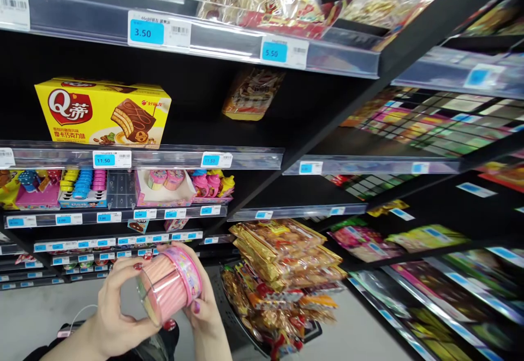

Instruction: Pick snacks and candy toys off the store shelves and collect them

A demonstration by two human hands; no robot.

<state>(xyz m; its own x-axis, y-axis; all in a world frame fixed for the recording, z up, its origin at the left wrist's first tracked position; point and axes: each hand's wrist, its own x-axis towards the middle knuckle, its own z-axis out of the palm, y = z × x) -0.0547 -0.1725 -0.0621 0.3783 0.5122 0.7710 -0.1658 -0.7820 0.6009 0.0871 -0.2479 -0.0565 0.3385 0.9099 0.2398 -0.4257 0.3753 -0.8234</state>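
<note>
Between both hands is a clear round plastic tub [164, 287] packed with pink stick-shaped pieces, with a pink patterned lid; it is tilted on its side. My left hand [118, 301] grips the clear base end, fingers above and thumb below. My right hand [201, 290] is wrapped around the lid end, its thumb on the near side. Part of the fingers is hidden behind the tub. Beyond the hands, on a shelf, an open pink-and-white display box [164, 191] holds similar round tubs [158, 179].
A black basket [245, 331] on the floor is heaped with gold snack packs [282, 241]. A yellow cake box [102, 112] and an upright pack [252, 94] stand on the shelf above. Coloured toy-like sweets [84, 183] fill a lower shelf. Shelving [409, 164] runs down the right.
</note>
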